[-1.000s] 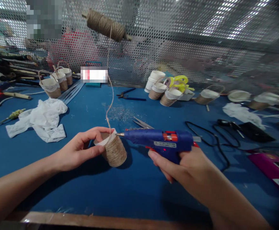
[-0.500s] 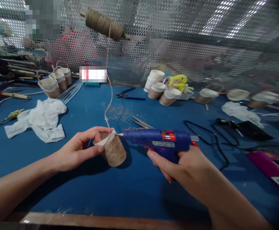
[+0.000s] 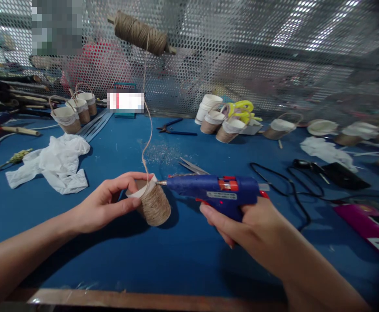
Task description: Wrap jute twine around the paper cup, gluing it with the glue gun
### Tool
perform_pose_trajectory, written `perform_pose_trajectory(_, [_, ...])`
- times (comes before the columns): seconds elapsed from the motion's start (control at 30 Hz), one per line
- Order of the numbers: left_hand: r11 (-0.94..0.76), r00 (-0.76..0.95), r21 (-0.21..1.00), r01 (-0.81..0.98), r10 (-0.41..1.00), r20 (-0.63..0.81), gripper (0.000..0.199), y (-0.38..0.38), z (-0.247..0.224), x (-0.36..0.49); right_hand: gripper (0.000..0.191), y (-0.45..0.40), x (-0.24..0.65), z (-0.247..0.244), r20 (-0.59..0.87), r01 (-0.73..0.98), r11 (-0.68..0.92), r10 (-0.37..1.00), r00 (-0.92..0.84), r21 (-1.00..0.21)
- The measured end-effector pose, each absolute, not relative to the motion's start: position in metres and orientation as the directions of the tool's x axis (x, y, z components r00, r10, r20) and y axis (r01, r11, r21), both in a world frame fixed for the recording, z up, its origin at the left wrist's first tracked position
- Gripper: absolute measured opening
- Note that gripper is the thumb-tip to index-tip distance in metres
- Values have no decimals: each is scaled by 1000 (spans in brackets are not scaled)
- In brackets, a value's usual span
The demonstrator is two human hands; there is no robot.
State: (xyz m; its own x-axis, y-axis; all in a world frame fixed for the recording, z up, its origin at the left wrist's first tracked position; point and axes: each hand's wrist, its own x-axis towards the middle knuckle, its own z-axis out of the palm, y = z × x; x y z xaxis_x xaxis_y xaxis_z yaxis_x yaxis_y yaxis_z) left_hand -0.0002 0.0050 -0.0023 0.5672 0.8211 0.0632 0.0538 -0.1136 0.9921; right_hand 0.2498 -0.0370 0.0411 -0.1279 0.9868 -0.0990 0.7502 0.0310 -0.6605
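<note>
Along the near side of the blue table [image 3: 163, 264] runs a brown edge strip [image 3: 137, 301]. Above it, the right hand [image 3: 253, 221] is wrapped around the handle of a blue glue gun [image 3: 209, 188], whose metal nozzle points left at the upper edge of a twine-wrapped cup [image 3: 155, 206]. The left hand [image 3: 106, 201] pinches that cup's white rim between thumb and fingers, tilting the mouth toward itself; whether the base touches the tabletop is hard to tell. To the far right lie a purple object [image 3: 360, 221] and a black cord [image 3: 296, 203].

Just beyond the gun are scissors [image 3: 192, 167], partly covered by it; a crumpled white cloth [image 3: 57, 160] lies to the left. Farther back are pliers [image 3: 178, 131], with handled cups [image 3: 69, 121] to the left and yellow loops [image 3: 244, 107] to the right. From the cup, a strand of twine [image 3: 150, 130] rises to a spool [image 3: 139, 34] before a perforated metal panel [image 3: 222, 82].
</note>
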Motion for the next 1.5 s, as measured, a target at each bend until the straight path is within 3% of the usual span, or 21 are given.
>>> perform_pose_trajectory(0.3, [-113,565,992,55,823,63,16,5,-4,-1,47,-35,251,39,-63,787,50,992,-112,-615])
perform_pose_trajectory(0.47, [-117,570,991,58,820,63,16,5,-2,0,46,-38,248,42,-91,742,48,985,-146,-669])
perform_pose_trajectory(1.03, [-118,562,990,83,826,51,18,5,-2,-1,45,-29,250,38,-177,757,-49,980,-90,-652])
perform_pose_trajectory(1.23, [-124,569,991,48,819,75,17,5,-5,-1,46,-37,248,40,-104,753,32,986,-132,-657])
perform_pose_trajectory(1.5, [-97,563,995,20,824,68,20,3,-3,2,40,-44,247,32,158,737,336,940,-304,-586])
